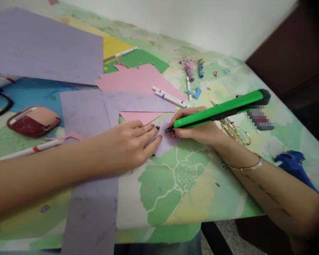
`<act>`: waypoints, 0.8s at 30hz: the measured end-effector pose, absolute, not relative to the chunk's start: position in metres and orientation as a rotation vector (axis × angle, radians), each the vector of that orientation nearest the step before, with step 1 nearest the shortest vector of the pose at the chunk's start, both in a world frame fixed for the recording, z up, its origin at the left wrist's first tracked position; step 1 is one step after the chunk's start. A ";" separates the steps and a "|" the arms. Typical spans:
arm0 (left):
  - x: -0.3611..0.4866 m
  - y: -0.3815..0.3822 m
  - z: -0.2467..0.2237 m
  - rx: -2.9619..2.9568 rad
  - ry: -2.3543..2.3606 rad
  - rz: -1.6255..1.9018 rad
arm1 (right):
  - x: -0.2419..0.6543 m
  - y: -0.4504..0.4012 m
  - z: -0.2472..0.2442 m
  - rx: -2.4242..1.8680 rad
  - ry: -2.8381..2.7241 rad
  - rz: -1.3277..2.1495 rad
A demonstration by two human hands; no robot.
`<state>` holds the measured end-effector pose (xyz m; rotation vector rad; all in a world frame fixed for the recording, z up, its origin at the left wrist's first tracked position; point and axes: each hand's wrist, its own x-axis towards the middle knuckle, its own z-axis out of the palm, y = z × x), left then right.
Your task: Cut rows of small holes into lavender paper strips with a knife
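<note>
On a floral tabletop, a purple scrap is being pinned by the open left hand, apparently against slipping, while a green cutter is being gripped near its tip by the right hand, apparently for control.

So the left hand is lying palm down, fingers spread a bit, forearm coming in low from the side. Right hand is curled into a pinch grip, wrist bent.

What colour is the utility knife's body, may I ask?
The utility knife has a green body, best seen in the head view.
</note>
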<state>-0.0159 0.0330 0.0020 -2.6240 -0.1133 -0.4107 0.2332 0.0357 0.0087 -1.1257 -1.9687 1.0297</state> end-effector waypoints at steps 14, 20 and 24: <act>-0.011 0.021 0.002 -2.622 -0.189 -0.565 | 0.230 0.028 0.010 -1.153 -1.976 0.925; -0.010 0.016 0.002 -2.654 -0.249 -0.634 | 0.231 0.031 0.011 -1.138 -1.937 1.036; -0.007 0.015 0.001 -2.640 -0.270 -0.646 | 0.232 0.031 0.011 -1.154 -1.923 1.071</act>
